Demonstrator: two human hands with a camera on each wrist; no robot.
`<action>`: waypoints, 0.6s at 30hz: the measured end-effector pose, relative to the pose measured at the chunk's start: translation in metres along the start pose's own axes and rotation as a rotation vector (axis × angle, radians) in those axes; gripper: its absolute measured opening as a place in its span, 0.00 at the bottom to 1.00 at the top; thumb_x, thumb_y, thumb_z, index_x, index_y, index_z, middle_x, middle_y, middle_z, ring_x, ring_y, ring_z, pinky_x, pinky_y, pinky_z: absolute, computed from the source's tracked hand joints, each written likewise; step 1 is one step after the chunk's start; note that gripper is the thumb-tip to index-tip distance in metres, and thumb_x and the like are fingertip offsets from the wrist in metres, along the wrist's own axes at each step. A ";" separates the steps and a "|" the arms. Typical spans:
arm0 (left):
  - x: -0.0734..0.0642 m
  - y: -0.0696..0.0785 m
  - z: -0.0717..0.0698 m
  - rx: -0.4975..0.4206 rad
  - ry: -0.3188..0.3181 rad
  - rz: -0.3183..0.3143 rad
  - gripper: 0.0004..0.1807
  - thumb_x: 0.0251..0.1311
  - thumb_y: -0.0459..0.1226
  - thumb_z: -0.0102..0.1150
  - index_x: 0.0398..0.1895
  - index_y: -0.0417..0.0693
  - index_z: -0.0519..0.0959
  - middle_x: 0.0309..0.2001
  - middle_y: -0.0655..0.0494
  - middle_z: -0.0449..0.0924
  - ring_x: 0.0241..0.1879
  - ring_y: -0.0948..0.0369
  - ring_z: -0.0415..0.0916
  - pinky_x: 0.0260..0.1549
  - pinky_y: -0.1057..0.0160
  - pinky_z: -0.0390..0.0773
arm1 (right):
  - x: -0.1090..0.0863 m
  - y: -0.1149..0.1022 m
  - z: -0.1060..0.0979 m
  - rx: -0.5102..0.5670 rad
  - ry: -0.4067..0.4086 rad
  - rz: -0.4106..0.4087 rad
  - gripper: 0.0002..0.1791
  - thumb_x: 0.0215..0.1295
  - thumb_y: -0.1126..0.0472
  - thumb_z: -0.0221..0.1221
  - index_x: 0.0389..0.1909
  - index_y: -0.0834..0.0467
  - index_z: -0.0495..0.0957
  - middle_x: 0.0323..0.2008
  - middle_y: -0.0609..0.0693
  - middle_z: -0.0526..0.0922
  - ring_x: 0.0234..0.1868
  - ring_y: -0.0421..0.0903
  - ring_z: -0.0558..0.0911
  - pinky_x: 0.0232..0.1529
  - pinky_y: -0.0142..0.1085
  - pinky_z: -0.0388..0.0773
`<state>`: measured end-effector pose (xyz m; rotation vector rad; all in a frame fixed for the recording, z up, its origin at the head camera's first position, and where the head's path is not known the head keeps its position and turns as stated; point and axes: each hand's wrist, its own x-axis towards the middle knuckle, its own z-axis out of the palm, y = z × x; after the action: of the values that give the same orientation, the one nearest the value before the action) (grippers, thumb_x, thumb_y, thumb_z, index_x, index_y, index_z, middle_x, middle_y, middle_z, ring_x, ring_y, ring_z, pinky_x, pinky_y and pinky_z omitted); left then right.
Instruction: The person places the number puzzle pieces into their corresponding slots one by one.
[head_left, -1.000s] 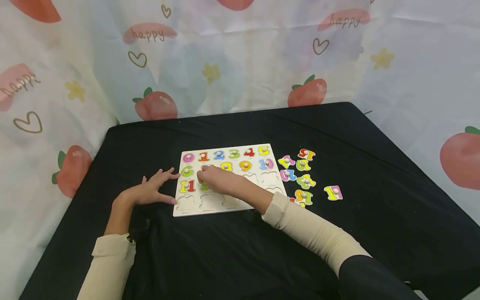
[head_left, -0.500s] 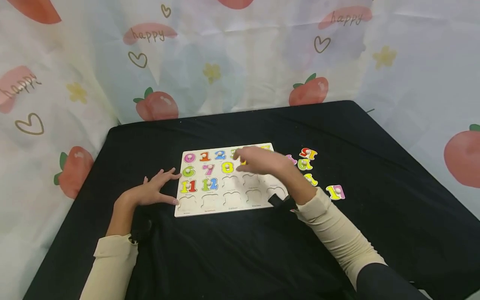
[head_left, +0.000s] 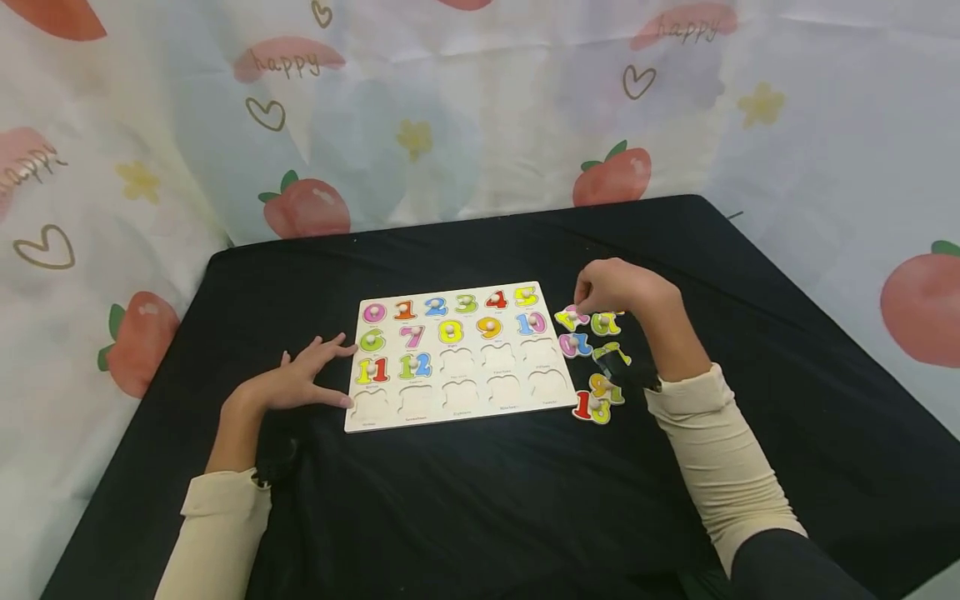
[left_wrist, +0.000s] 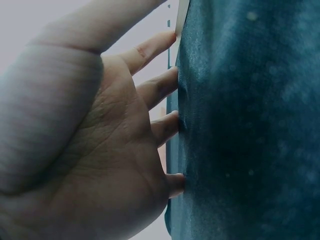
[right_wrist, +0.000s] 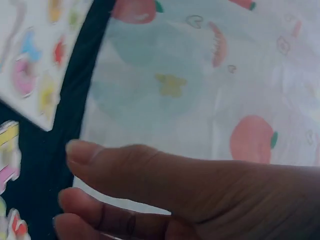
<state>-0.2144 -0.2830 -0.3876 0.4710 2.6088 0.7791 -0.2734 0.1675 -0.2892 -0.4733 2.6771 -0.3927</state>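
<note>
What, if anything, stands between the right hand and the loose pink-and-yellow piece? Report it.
Nothing visible: the right hand is close by the pink-and-yellow piece, with no other piece between.

A second ago the right hand [head_left: 625, 285] was down at the left part of the puzzle board [head_left: 480, 413]; it then crossed rightward above it and is now past the right edge, fingertips just by the yellow-and-pink loose piece [head_left: 572, 317] at the far left of the cluster. Its departure has bared the 7 [head_left: 412, 336], the 12 [head_left: 415, 365] and, later, the 4 [head_left: 497, 299], 5 [head_left: 527, 296] and 10 [head_left: 532, 323]. The near red-and-yellow piece [head_left: 583, 406] has come into view, while the lone piece farther right is now hidden around the right wrist.
</note>
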 end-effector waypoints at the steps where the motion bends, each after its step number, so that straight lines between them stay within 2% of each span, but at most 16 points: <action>1: 0.001 0.000 0.000 0.000 -0.002 0.002 0.50 0.48 0.54 0.67 0.70 0.45 0.56 0.72 0.37 0.41 0.70 0.38 0.29 0.54 0.27 0.27 | -0.002 0.004 0.002 -0.001 -0.026 0.012 0.04 0.60 0.65 0.60 0.30 0.62 0.78 0.24 0.50 0.73 0.23 0.45 0.71 0.24 0.36 0.68; 4: 0.001 0.001 0.000 0.002 -0.003 0.000 0.49 0.48 0.54 0.67 0.70 0.45 0.56 0.72 0.37 0.41 0.70 0.38 0.29 0.54 0.27 0.27 | -0.006 0.015 0.010 -0.008 -0.097 0.050 0.09 0.57 0.68 0.57 0.18 0.59 0.75 0.15 0.46 0.66 0.16 0.42 0.65 0.19 0.33 0.64; 7: 0.000 0.000 -0.001 0.005 0.001 -0.009 0.49 0.48 0.54 0.68 0.70 0.45 0.56 0.72 0.37 0.41 0.69 0.38 0.29 0.54 0.27 0.27 | -0.008 0.023 0.018 -0.021 -0.152 0.098 0.15 0.56 0.67 0.57 0.11 0.58 0.72 0.11 0.45 0.63 0.13 0.40 0.63 0.18 0.32 0.62; 11: -0.001 -0.001 -0.001 0.002 -0.004 -0.011 0.49 0.48 0.54 0.68 0.70 0.45 0.56 0.72 0.36 0.40 0.69 0.38 0.28 0.54 0.27 0.27 | -0.010 0.029 0.027 -0.047 -0.215 0.157 0.14 0.58 0.60 0.61 0.16 0.61 0.77 0.11 0.47 0.70 0.14 0.40 0.70 0.20 0.31 0.67; 15: -0.002 0.000 0.000 -0.003 -0.005 -0.013 0.50 0.48 0.54 0.68 0.70 0.45 0.56 0.72 0.36 0.40 0.69 0.38 0.28 0.54 0.27 0.26 | -0.011 0.032 0.034 -0.036 -0.208 0.159 0.10 0.57 0.61 0.60 0.21 0.63 0.78 0.15 0.50 0.76 0.16 0.42 0.76 0.21 0.31 0.71; 18: -0.001 0.001 0.000 -0.007 -0.001 -0.010 0.50 0.48 0.54 0.68 0.70 0.45 0.56 0.72 0.37 0.40 0.70 0.38 0.28 0.54 0.27 0.26 | -0.010 0.033 0.036 -0.037 -0.204 0.153 0.08 0.56 0.64 0.58 0.20 0.62 0.76 0.15 0.51 0.76 0.17 0.42 0.76 0.20 0.31 0.71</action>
<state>-0.2132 -0.2828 -0.3870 0.4559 2.6047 0.7844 -0.2585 0.1936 -0.3282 -0.2987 2.5052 -0.2365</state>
